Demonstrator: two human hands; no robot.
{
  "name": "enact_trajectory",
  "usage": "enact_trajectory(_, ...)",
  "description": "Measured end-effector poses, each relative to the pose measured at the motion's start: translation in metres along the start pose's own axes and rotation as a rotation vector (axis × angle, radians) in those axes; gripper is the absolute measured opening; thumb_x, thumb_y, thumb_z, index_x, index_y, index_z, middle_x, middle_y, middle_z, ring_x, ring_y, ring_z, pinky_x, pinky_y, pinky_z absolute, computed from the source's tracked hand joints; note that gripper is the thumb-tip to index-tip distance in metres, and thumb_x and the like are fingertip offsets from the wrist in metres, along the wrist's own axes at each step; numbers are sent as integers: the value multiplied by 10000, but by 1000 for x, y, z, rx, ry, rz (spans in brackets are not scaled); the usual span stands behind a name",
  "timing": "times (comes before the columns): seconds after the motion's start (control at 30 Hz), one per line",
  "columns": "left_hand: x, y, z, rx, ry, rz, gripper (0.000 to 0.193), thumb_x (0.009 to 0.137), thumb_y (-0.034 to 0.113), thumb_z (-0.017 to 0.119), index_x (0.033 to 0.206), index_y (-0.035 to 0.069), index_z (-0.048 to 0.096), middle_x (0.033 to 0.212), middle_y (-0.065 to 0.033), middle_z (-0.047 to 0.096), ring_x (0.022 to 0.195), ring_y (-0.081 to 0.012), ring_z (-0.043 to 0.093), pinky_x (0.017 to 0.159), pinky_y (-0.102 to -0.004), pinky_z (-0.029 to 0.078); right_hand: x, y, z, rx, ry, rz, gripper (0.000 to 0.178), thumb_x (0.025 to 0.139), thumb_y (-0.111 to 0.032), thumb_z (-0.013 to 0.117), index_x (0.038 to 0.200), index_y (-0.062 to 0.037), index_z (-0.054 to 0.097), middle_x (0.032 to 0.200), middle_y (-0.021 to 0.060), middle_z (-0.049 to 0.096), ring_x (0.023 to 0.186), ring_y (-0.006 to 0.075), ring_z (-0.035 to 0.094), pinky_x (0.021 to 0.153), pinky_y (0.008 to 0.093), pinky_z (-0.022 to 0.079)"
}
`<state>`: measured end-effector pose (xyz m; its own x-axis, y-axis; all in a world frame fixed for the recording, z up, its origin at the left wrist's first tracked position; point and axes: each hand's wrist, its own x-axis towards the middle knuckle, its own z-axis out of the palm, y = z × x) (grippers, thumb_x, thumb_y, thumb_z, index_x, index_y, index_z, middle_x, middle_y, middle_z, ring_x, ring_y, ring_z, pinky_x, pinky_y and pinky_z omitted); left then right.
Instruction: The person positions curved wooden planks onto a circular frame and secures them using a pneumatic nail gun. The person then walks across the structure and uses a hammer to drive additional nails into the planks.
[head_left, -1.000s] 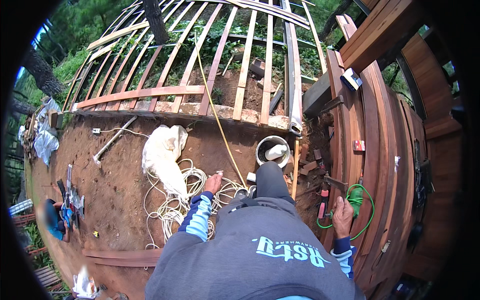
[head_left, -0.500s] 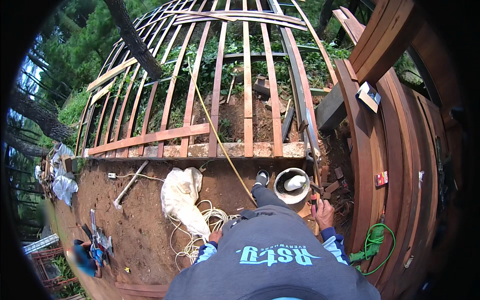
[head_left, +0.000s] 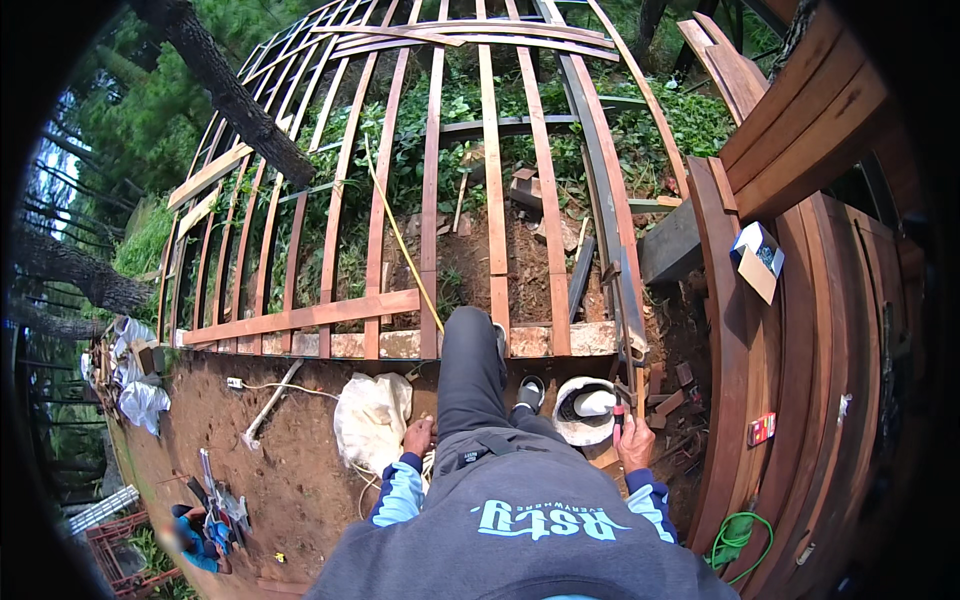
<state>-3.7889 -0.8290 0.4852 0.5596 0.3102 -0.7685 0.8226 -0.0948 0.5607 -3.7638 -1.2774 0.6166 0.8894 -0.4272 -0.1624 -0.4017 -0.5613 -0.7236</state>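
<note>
My right hand [head_left: 634,443] is closed around the red and black handle of a hammer-like tool [head_left: 618,410]; its dark head is hard to make out. Just beyond that hand, a narrow wood strip [head_left: 640,385] runs up toward the frame. Beside it stands a pale bucket [head_left: 585,440] with a white bottle [head_left: 594,403] inside. My left hand [head_left: 419,437] hangs by my raised leg, holding nothing, its fingers loosely bent and apart. Nearest to it is a white sack [head_left: 370,420] on the dirt.
A slatted wooden frame [head_left: 433,200] rises ahead from a concrete edge [head_left: 400,345]. Long boards [head_left: 735,400] line the right, bearing an open box [head_left: 757,262], a small red box [head_left: 761,429] and a green power tool [head_left: 735,535]. A sledgehammer [head_left: 270,405] lies left; another person [head_left: 200,540] crouches farther back.
I have moved forward, and my left knee has come up toward the concrete edge. My left hand shows more fully beside the sack. The right hand keeps the red-handled tool beside the bucket.
</note>
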Motion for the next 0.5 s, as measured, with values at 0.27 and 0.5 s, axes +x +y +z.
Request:
enact_trajectory(0.27,60,82,-7,302,-102,4,448,935,428,493,1052,17,628,816,-95,658,651,-190,628,535,-324,503,64,-24,36,-53,72,35,306,929,-217,522,763,36,570,639,258,560,611,444,577,537,474,429)
enact_trajectory(0.5,143,172,1,26,-109,-188,427,947,424,485,1059,25,590,794,-74,622,605,-155,571,512,-292,457,176,-96,63,-117,52,105,350,947,-221,500,707,32,523,590,206,547,553,390,565,527,455,426)
